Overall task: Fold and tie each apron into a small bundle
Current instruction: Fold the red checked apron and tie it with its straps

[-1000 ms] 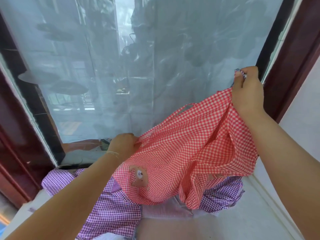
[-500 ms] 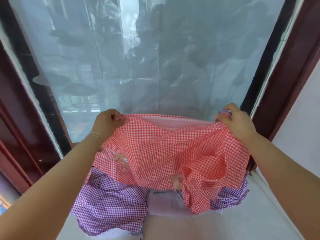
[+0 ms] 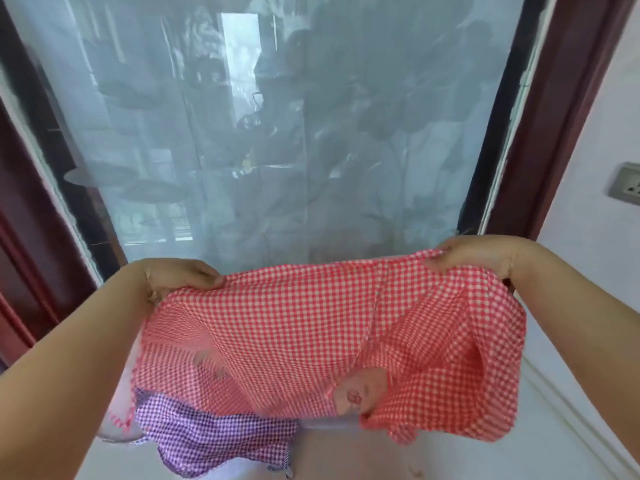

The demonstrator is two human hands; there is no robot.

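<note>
Early days: the red checked apron [image 3: 294,327] hangs spread in the air, left hand [image 3: 176,277] and right hand [image 3: 474,256] each pinching an upper edge, no fold or tie visible yet. A purple checked apron [image 3: 207,441] lies loose beneath on the pale ledge [image 3: 450,459], before a window [image 3: 294,133].

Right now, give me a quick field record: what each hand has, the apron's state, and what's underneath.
left hand: grips the top edge of the red checked apron at its left corner
right hand: grips the same edge at its right corner
apron state: spread between both hands, unfolded, untied
underneath: purple checked apron, crumpled on the white surface
behind: window
</note>
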